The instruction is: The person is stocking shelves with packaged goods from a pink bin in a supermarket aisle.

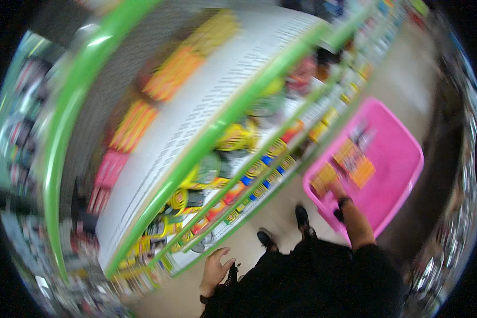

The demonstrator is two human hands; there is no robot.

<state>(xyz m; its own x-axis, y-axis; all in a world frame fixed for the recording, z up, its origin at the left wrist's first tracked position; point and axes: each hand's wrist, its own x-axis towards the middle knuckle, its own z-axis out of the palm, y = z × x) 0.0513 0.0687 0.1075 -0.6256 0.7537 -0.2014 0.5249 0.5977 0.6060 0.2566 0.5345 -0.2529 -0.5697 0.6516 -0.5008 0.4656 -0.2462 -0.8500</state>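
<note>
My right hand reaches down into a pink plastic basket. Its fingers, partly blurred, close on the edge of a yellow-orange pack by the basket's left wall. Beside that pack, more orange packs lie on the basket floor, next to a blurred grey-and-white item. My left hand hangs low in front of the shelves, fingers bent and apart from the thumb, with nothing in it. A dark strap with a zipper shows just beside it.
Green-edged store shelves run along my left. On the upper shelf stand rows of orange, yellow and pink packs; yellow-and-black packaged goods fill a lower one. My feet are on a pale tiled floor. More shelving blurs at right.
</note>
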